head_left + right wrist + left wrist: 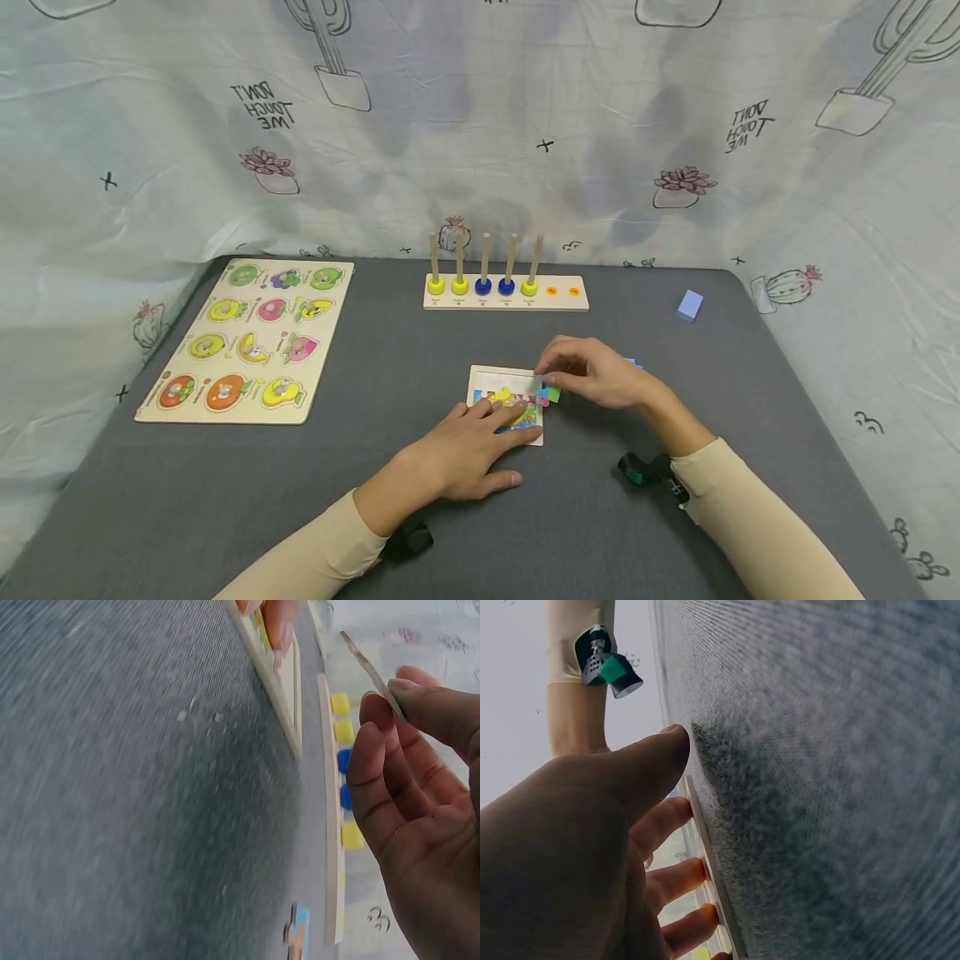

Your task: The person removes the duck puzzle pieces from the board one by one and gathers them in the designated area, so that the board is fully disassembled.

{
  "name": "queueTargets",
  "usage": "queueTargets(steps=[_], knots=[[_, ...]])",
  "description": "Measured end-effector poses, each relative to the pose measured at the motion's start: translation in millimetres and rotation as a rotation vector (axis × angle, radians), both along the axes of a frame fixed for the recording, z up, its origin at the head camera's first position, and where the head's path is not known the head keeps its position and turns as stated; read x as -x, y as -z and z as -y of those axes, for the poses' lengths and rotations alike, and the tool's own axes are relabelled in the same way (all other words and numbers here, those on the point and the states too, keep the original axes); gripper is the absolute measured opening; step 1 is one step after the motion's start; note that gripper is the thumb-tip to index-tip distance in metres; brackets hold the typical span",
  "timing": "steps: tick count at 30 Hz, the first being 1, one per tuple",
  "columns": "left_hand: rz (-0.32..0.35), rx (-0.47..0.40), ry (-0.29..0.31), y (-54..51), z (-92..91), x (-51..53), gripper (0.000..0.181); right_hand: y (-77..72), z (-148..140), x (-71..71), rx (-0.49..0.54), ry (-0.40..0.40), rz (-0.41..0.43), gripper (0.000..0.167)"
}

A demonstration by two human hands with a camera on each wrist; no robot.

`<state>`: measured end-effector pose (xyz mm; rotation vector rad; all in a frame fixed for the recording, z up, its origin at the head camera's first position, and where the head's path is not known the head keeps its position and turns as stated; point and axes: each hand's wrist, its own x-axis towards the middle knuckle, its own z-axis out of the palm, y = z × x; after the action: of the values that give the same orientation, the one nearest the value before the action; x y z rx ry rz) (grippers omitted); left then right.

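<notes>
A small jigsaw puzzle in a wooden tray [507, 373] lies in the middle of the table, with colourful pieces filling its lower part. My left hand [468, 450] rests with spread fingers over the tray's lower left; in the left wrist view its fingertips [697, 870] touch the tray's edge. Just above the tray's right side, my right hand [596, 372] pinches a puzzle piece [551, 394] between thumb and fingers. The right wrist view shows that puzzle piece [367, 666] edge-on, raised off the table. Another puzzle piece [298, 930] lies on the table, mostly hidden behind the right hand in the head view.
At the back stands a peg board [506, 303] with yellow and blue rings on its upright pegs. A wooden fruit puzzle board [255, 325] lies at the left. A blue block [690, 306] sits at the back right. A patterned cloth [480, 125] hangs behind the table.
</notes>
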<state>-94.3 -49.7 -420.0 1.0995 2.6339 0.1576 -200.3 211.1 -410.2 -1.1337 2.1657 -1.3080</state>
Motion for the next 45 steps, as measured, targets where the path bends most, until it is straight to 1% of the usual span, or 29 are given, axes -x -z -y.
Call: queueTargets(steps=[5, 11, 15, 18, 23, 30, 39, 45], knots=[[0.011, -0.003, -0.004, 0.4, 0.5, -0.2, 0.065, 2.5, -15, 0.7, 0.012, 0.039, -0.018, 0.016], [0.03, -0.011, -0.014, 0.4, 0.6, -0.7, 0.065, 2.2, -33, 3.2, -0.001, 0.101, -0.039, 0.017], [0.042, -0.017, -0.018, 0.6, 0.2, -0.8, 0.064, -1.2, -45, 3.8, -0.03, 0.166, -0.022, 0.018], [0.043, -0.024, -0.016, 0.1, 0.4, -1.1, 0.064, -3.3, -54, 3.9, -0.048, 0.201, -0.001, 0.018], [0.048, -0.037, -0.008, -0.1, 1.3, -0.6, 0.065, -4.5, -65, 5.6, -0.057, 0.217, 0.003, 0.017], [0.049, -0.032, -0.009, 1.5, 1.8, 0.7, 0.065, -1.1, -82, 8.7, -0.06, 0.228, -0.005, 0.017], [0.044, -0.033, -0.011, 2.5, 2.7, 0.7, 0.065, 5.1, -105, 12.8, -0.072, 0.287, -0.035, 0.017], [0.033, -0.036, -0.008, 1.1, 2.4, 0.1, 0.065, 4.9, -118, 11.9, -0.109, 0.323, -0.064, 0.018]])
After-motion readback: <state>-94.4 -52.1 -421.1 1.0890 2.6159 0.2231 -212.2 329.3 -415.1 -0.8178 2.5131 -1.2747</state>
